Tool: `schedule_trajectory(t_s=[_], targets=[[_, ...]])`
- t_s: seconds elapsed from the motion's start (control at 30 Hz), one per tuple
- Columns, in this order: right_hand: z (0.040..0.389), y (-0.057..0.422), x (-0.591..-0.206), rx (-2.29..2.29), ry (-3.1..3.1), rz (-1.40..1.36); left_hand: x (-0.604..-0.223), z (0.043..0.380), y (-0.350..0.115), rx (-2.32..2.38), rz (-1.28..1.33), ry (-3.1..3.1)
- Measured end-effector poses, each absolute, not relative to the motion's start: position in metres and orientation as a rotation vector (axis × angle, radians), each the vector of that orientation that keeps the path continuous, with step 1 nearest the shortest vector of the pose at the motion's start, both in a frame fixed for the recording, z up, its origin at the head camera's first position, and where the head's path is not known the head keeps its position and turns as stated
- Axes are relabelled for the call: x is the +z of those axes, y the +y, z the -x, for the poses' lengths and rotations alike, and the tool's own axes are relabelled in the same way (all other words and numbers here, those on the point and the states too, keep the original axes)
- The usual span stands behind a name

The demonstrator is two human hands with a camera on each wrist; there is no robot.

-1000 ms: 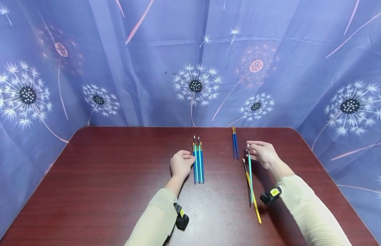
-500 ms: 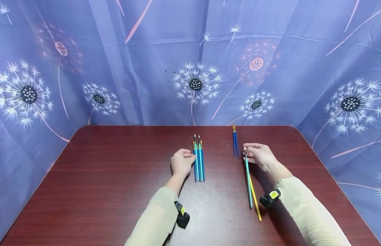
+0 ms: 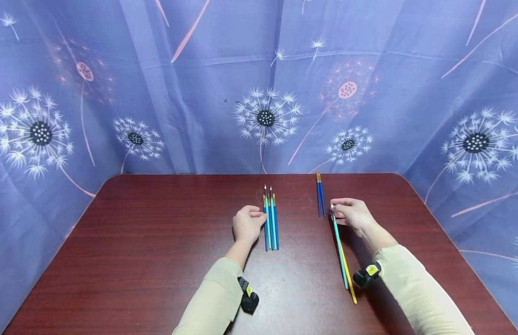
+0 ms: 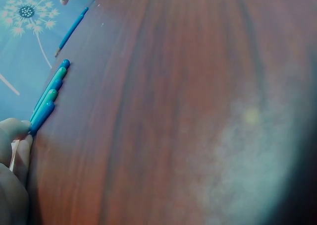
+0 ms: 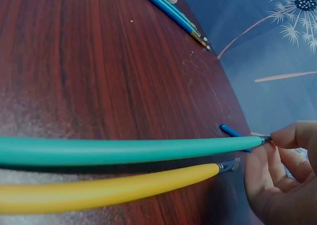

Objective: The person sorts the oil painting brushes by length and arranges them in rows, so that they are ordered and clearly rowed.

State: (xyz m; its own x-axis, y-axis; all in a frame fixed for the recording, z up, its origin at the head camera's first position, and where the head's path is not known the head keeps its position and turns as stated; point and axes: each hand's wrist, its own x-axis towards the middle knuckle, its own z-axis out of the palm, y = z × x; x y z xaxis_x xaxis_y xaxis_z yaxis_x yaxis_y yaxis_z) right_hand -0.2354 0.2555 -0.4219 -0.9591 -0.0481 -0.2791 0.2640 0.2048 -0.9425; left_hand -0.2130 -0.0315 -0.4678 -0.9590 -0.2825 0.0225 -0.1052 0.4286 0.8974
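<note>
Lowest in the frame, right of centre, lies the yellow brush point(image 5: 119, 189); just beside it is the green brush point(image 5: 129, 151), its bristle end pinched between thumb and fingers of the right hand point(image 3: 354, 216). Held only there, its long handle could swing and knock the yellow one rolling. At centre, the left hand point(image 3: 248, 224), fingers half bent, touches the row of brushes point(image 3: 272, 228); whether it grips any, I can't tell. A careless nudge might fan them out. Beyond, a blue pair point(image 3: 322, 197) lies near the far edge of the glossy red-brown table point(image 3: 158, 242), backed by a dandelion-print curtain point(image 3: 200, 116).
</note>
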Motion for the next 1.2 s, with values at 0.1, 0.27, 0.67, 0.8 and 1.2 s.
schedule_trajectory(t_s=[0.1, 0.27, 0.67, 0.8, 1.2], targets=[[0.234, 0.256, -0.422, -1.734, 2.327, -0.217, -0.467, 0.213, -0.031, -1.56, -0.35, -2.51], [0.232, 0.256, -0.423, -1.62, 2.428, -0.227, -0.468, 0.214, -0.031, -1.559, -0.345, -2.51], [0.229, 0.256, -0.431, -1.554, 2.515, -0.261, -0.469, 0.213, -0.031, -1.565, -0.354, -2.514], [0.226, 0.254, -0.432, -1.542, 2.537, -0.267, -0.469, 0.212, -0.031, -1.568, -0.347, -2.509], [0.222, 0.252, -0.434, -1.44, 2.624, -0.24, -0.466, 0.211, -0.033, -1.567, -0.311, -2.493]])
